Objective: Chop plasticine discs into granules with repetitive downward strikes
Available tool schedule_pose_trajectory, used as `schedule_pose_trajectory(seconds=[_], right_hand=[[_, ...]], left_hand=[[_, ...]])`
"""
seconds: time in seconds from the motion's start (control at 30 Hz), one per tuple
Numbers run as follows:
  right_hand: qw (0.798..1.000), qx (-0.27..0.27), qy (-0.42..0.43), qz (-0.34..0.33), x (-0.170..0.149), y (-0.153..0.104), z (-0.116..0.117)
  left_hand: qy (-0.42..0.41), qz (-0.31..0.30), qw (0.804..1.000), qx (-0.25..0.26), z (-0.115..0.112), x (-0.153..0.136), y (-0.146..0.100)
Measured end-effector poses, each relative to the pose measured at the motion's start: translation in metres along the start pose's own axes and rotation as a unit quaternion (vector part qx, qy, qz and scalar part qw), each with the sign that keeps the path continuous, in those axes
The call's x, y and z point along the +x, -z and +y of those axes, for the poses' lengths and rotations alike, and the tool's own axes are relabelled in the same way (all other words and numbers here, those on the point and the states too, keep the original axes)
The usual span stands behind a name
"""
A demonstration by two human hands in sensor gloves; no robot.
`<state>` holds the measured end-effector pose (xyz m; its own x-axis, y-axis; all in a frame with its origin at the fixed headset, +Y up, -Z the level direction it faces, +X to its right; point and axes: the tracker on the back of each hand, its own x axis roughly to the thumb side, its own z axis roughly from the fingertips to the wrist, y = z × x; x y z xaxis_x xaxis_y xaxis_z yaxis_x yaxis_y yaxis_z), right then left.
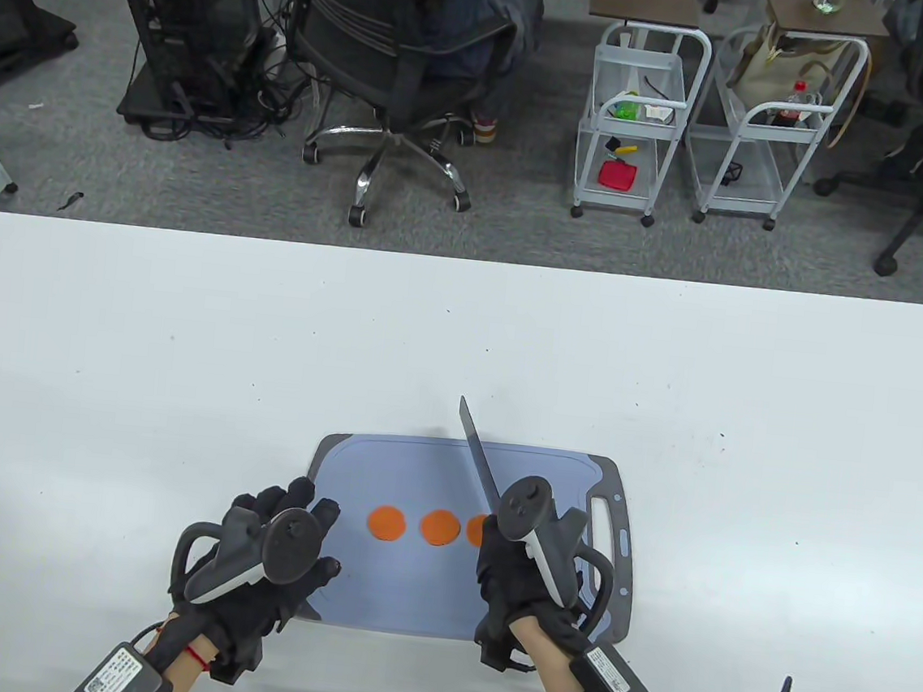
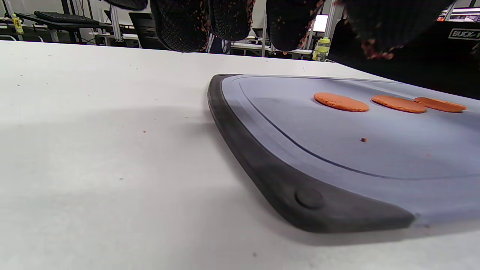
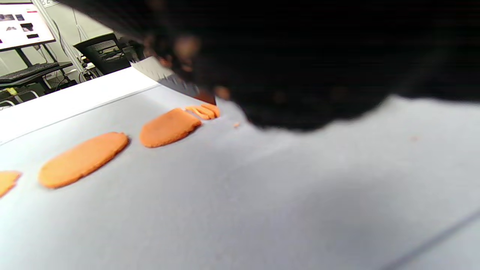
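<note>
Three flat orange plasticine discs lie in a row on a blue-grey cutting board (image 1: 397, 593): the left disc (image 1: 386, 522), the middle disc (image 1: 440, 527) and the right disc (image 1: 476, 530), partly hidden by my right hand. In the right wrist view the right disc (image 3: 167, 127) has a few thin strips (image 3: 204, 111) cut from its far edge. My right hand (image 1: 518, 568) grips a knife; its blade (image 1: 479, 455) points away, raised over the right disc. My left hand (image 1: 279, 545) rests flat, fingers spread, at the board's left edge, holding nothing.
The board (image 2: 285, 176) has a dark rim and a handle slot (image 1: 603, 531) at its right. White table (image 1: 184, 352) all around it. Small orange crumbs (image 2: 363, 140) lie on the board. Beyond the far edge stand an office chair (image 1: 405, 88) and two white carts (image 1: 638, 118).
</note>
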<state>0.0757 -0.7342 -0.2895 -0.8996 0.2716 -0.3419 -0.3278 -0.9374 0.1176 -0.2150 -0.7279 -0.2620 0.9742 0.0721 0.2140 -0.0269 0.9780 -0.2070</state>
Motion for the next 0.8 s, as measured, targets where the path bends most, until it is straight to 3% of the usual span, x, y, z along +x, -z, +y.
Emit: schedule_pose_trajectory(seconds=[0.13,0.27,0.47,0.57,0.67,0.8], right_hand=[[0.999,0.024,-0.026,0.001,0.004,-0.001,0.007],[0.999,-0.006,-0.039,-0.001,0.010,-0.001,0.018],[1.000,0.010,0.011,0.001,0.010,0.013,0.013],[0.999,-0.026,0.014,-0.015,0.006,0.002,0.001],[1.000,0.003,0.003,-0.015,0.006,-0.007,-0.005],[0.999,0.032,-0.028,-0.005,0.008,-0.006,0.009]], left_hand=[[0.004,0.000,1.000,-0.005,0.000,0.001,-0.001],[0.007,-0.005,1.000,-0.010,-0.002,0.004,0.000],[0.005,-0.004,1.000,-0.012,-0.002,0.003,-0.002],[-0.001,-0.005,1.000,-0.011,-0.001,0.002,-0.001],[0.008,-0.002,1.000,-0.016,-0.003,0.002,0.000],[0.009,-0.005,1.000,-0.023,-0.005,0.004,0.000]])
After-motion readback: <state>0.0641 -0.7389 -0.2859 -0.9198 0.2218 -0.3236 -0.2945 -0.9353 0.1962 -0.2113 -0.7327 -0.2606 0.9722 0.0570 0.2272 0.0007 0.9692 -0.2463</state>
